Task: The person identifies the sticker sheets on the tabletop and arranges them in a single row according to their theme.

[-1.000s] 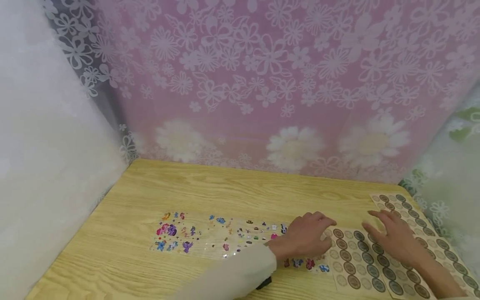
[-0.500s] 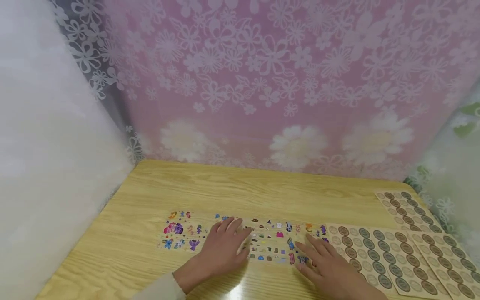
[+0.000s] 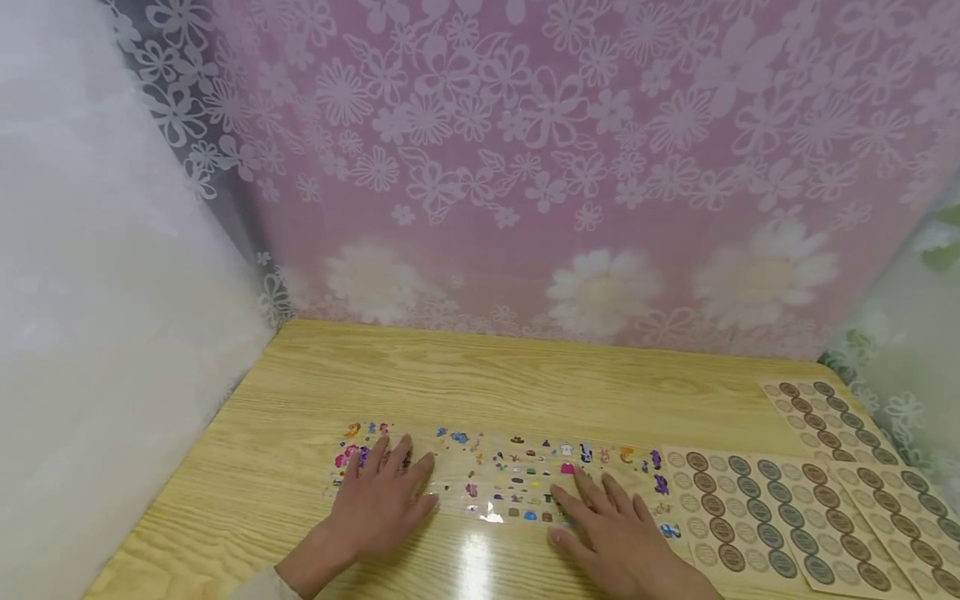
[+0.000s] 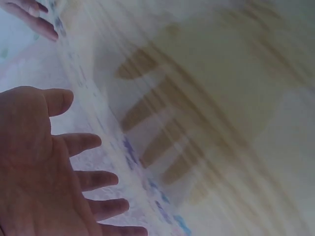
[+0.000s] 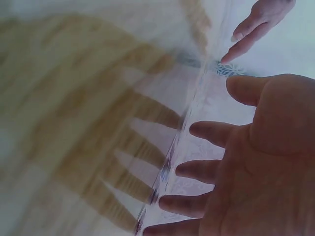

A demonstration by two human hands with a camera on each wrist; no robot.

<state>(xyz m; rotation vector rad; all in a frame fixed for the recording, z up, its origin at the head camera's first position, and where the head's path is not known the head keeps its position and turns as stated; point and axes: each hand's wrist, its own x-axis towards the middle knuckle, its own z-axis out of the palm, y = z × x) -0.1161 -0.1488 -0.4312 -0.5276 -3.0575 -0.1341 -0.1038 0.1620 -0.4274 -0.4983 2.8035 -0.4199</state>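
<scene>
Clear sticker sheets with small colourful figures, hats and clothes lie end to end in a row on the table; one sticker sheet (image 3: 517,481) shows between my hands. My left hand (image 3: 378,504) is spread over the left end of the row and hides part of the printed figures. Over the right part of the row is my right hand (image 3: 618,529), fingers also apart. Both wrist views show straight, separated fingers on the left hand (image 4: 44,167) and the right hand (image 5: 266,147), with their reflections on the shiny tabletop. Neither hand holds anything.
Several beige sheets of round brown and grey stickers (image 3: 723,512) lie on the right side, one set farther back (image 3: 828,421). The wood-grain table (image 3: 465,375) meets a pink flowered curtain (image 3: 480,208) behind and pale curtains at both sides.
Both hands have moved left from the round-sticker sheets to over the clear sheets. They have also moved farther apart over the last half second. The sheets look unmoved.
</scene>
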